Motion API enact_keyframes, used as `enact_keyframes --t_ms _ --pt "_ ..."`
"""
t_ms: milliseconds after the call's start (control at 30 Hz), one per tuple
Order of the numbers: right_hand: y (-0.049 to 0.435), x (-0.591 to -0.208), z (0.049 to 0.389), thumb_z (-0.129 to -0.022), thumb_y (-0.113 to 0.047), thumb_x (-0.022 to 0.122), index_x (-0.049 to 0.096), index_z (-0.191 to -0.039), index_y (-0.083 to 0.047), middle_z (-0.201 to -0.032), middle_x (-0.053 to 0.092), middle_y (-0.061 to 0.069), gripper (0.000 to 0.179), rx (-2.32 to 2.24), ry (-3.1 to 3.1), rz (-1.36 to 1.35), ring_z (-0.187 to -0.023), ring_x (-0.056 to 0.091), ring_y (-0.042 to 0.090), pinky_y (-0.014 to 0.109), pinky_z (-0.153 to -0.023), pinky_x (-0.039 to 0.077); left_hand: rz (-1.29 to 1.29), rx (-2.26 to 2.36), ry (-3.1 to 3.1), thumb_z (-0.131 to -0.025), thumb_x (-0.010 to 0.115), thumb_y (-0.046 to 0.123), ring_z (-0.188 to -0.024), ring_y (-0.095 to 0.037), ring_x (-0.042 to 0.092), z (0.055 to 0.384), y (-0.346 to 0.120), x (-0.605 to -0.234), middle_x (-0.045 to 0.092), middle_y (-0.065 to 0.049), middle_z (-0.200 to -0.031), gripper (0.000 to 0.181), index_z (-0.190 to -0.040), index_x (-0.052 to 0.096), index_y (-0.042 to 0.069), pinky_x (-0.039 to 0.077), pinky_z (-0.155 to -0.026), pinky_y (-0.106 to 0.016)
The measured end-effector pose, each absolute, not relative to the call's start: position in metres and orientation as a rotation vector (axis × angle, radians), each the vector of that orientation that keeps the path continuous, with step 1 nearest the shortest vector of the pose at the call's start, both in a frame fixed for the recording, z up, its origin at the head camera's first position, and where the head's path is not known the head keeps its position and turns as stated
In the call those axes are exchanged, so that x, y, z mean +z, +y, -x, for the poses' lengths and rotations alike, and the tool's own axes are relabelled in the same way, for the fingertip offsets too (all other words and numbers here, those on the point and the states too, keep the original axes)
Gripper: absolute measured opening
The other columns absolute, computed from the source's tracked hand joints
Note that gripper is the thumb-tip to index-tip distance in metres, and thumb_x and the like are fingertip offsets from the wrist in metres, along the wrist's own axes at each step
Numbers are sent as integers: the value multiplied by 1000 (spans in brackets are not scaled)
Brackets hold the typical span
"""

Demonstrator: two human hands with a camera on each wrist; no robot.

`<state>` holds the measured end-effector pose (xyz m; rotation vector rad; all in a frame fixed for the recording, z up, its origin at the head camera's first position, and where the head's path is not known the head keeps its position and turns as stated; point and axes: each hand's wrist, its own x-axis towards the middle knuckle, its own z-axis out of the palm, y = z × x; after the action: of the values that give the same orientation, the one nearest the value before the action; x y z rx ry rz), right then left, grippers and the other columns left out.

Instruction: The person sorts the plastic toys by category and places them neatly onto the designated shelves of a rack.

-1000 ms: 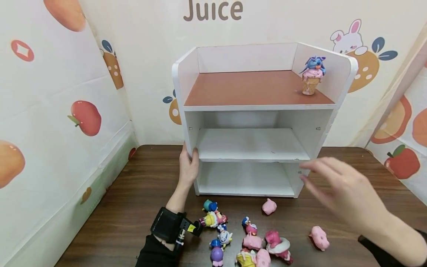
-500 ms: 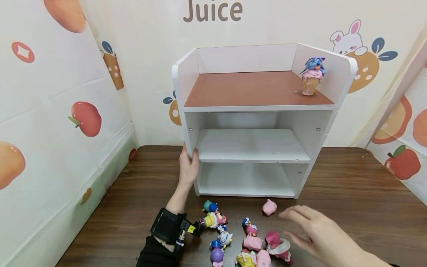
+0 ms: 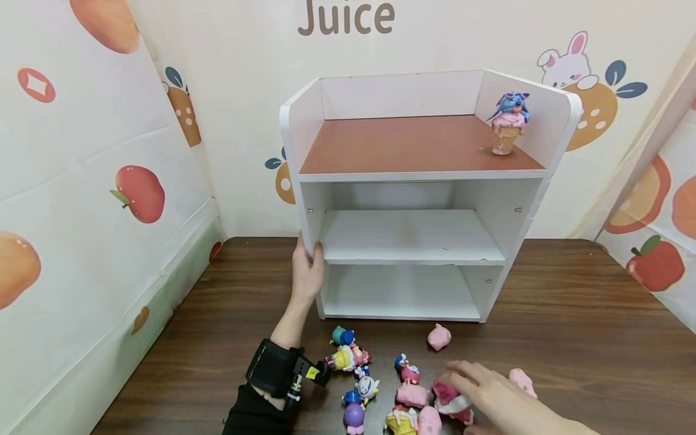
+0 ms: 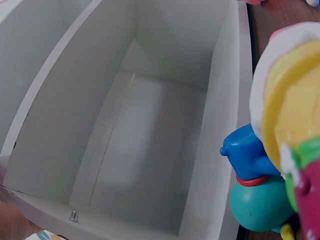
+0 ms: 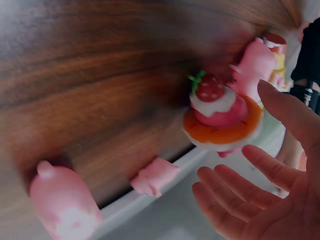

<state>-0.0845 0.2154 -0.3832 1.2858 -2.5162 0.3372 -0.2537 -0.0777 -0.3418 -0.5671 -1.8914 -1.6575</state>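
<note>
My left hand point(image 3: 307, 273) grips the left side panel of a small white shelf point(image 3: 415, 235) with a brown top, thumb at the front edge. In the left wrist view, part of that hand point(image 4: 12, 222) shows beside the panel. My right hand point(image 3: 502, 399) hovers at a pink dessert-like figurine point(image 3: 454, 405) with a white brim, partly covering it in the head view. From the right wrist view, the fingers are spread beside this strawberry-topped figurine point(image 5: 215, 112), holding nothing; contact is not clear. An ice-cream-cone figurine point(image 3: 508, 124) with a blue character stands on the shelf top's right end.
Several toy figurines lie before the shelf, among them a yellow-and-pink one point(image 3: 345, 357), a purple one point(image 3: 353, 414) and a pink pig point(image 3: 411, 394). One pink pig point(image 3: 438, 337) is near the shelf's base; another point(image 3: 523, 382) lies right, partly behind my right hand.
My right hand has come down from beside the shelf's right side to the pink figurine on the table. My left hand keeps its place on the panel.
</note>
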Motion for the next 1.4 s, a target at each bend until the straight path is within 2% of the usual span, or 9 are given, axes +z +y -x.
enact_keyframes --t_ms 133,267,500,633,800,967,1033,1200,1400 --pt "215 -389 85 -50 -22 81 55 -112 -11 -108 55 11 68 348 -2512 -1285 -89 54 20 29 -67 47 568 -1645 -1882 -90 37 -2 -117 -32 39 255 -78 -344 41 -21 -127 41 -131 33 -5 29 -94 -53" --pt "215 -394 86 -49 -24 81 55 -112 -12 -109 55 9 70 331 -2503 -1274 -90 54 19 25 -70 45 563 -1653 -1892 -90 37 -3 -117 -32 39 255 -78 -343 41 -21 -128 41 -131 32 -5 29 -94 -52" --pt "215 -402 90 -43 -12 80 54 -111 -8 -104 53 4 73 355 -2451 -1329 -89 52 17 17 -74 41 557 -1670 -1904 -88 35 -9 -116 -40 37 240 -75 -327 38 -30 -126 41 -129 30 -12 28 -93 -54" --pt "215 -402 92 -42 -8 79 54 -109 -6 -102 52 1 71 420 -2457 -1338 -87 51 13 14 -72 40 564 -1655 -1894 -86 34 -11 -115 -43 37 231 -72 -318 38 -32 -124 41 -127 30 -15 28 -93 -55" --pt "218 -396 93 -49 -10 78 54 -109 -7 -99 52 1 64 496 -2587 -1290 -82 51 9 17 -64 43 574 -1638 -1879 -86 34 -13 -114 -44 37 231 -72 -316 38 -33 -123 40 -126 31 -16 28 -93 -56" --pt "222 -389 98 -54 -13 78 54 -108 -5 -98 55 -2 60 556 -2679 -1282 -83 52 7 24 -62 46 569 -1642 -1886 -86 34 -12 -115 -43 36 231 -72 -318 38 -32 -124 40 -126 31 -15 27 -93 -56" --pt "224 -387 103 -55 -11 77 54 -107 -4 -95 55 -6 57 623 -2693 -1300 -78 50 2 20 -60 44 568 -1645 -1887 -87 35 -12 -115 -44 37 231 -72 -318 38 -32 -124 40 -126 31 -15 27 -93 -56" --pt "230 -375 114 -63 -10 73 52 -107 -4 -89 55 -9 49 888 -2874 -1317 -63 44 -4 15 -52 39 568 -1647 -1884 -87 35 -12 -114 -44 37 232 -71 -318 38 -32 -124 40 -127 31 -15 27 -93 -56" --pt "235 -364 126 -71 -16 71 54 -105 -6 -88 59 -9 39 1116 -3044 -1277 -69 51 -1 21 -56 45 576 -1649 -1876 -86 35 -12 -114 -44 37 231 -72 -318 39 -32 -124 40 -126 31 -15 27 -92 -57"
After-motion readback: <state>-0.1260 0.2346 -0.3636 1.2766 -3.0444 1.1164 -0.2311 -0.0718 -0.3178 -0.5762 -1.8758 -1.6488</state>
